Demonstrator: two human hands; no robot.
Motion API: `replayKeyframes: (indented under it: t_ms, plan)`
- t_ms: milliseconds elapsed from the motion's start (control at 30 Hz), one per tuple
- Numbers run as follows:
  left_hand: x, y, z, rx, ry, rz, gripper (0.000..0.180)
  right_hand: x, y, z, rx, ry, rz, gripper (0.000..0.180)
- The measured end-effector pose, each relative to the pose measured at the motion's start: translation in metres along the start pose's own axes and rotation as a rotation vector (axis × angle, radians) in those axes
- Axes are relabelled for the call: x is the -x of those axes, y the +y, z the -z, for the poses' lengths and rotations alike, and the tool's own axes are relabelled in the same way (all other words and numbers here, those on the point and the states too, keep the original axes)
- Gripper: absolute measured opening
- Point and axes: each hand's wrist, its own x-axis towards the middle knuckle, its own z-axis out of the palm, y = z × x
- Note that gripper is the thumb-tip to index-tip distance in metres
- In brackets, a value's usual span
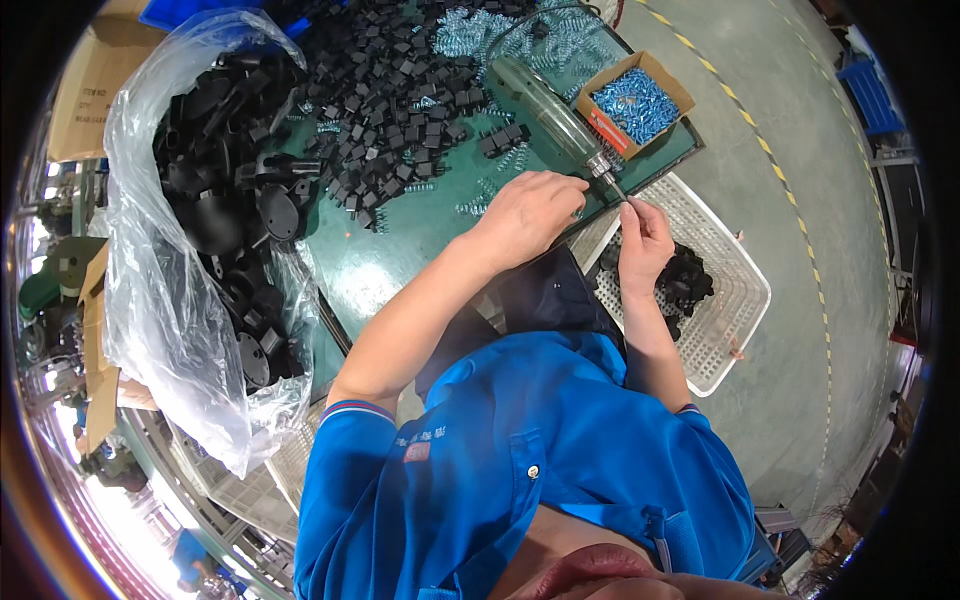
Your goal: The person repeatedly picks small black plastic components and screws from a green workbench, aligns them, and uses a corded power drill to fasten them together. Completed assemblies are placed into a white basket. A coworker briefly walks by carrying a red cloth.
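Note:
A cylindrical electric screwdriver [548, 112] with a clear greenish body lies on the green table, its metal nose and thin bit pointing toward me. My left hand [532, 215] is curled at the table edge, left of the bit; its fingers are bent together, and what they hold, if anything, is hidden. At the tip of the bit, my right hand [645, 240] pinches with thumb and forefinger. Whatever sits in that pinch is too small to name. Beside the screwdriver stands a small open cardboard box [678, 88] filled with bluish screws [636, 104].
Small black blocks [385, 120] and coil springs [475, 32] cover much of the table [365, 275]. A clear plastic bag [150, 290] of black parts [215, 150] stands at left. Below my right hand sits a white perforated basket [748, 300] holding black parts [686, 280].

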Motion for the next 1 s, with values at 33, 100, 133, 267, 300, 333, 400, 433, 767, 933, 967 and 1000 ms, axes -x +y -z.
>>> replayKeyframes:
  t_ms: [33,100,133,267,300,333,400,433,767,933,967,1000]
  plan:
    - [0.002,0.001,0.002,-0.005,0.004,0.006,0.025,0.000,-0.003,-0.002,-0.012,0.014,0.030,0.014]
    - [0.005,0.003,0.007,-0.014,0.013,0.017,0.025,-0.002,-0.004,-0.005,0.010,0.034,0.089,0.014]
    - [0.007,0.001,0.007,-0.018,0.023,0.020,0.025,-0.002,0.000,-0.007,0.043,0.040,0.119,0.013]
    - [0.016,-0.001,0.010,-0.018,0.035,0.053,0.024,-0.012,-0.017,-0.005,0.363,-0.023,0.384,0.011]
    - [0.019,-0.001,0.012,-0.012,0.032,0.064,0.024,-0.016,-0.020,-0.005,0.425,-0.021,0.442,0.010]
    - [0.021,0.000,0.014,-0.009,0.036,0.063,0.024,-0.018,-0.021,-0.004,0.441,-0.033,0.462,0.010]
    - [0.027,0.002,0.016,-0.005,0.048,0.065,0.023,-0.024,-0.022,-0.002,0.470,-0.061,0.504,0.009]
    - [0.033,0.003,0.019,-0.004,0.047,0.075,0.023,-0.025,-0.021,-0.001,0.474,-0.051,0.541,0.009]
    - [0.131,0.029,0.052,0.284,0.248,0.469,0.018,-0.011,-0.056,0.003,0.741,-0.078,0.729,0.030]
    - [0.149,0.025,0.050,1.058,0.528,0.829,0.027,-0.030,-0.114,-0.102,0.566,-0.466,0.937,0.024]
    - [0.150,0.026,0.053,1.077,0.540,0.848,0.028,-0.036,-0.110,-0.123,0.646,-0.530,0.947,0.024]
    - [0.152,0.029,0.057,1.093,0.558,0.867,0.029,-0.040,-0.102,-0.137,0.789,-0.569,0.909,0.025]
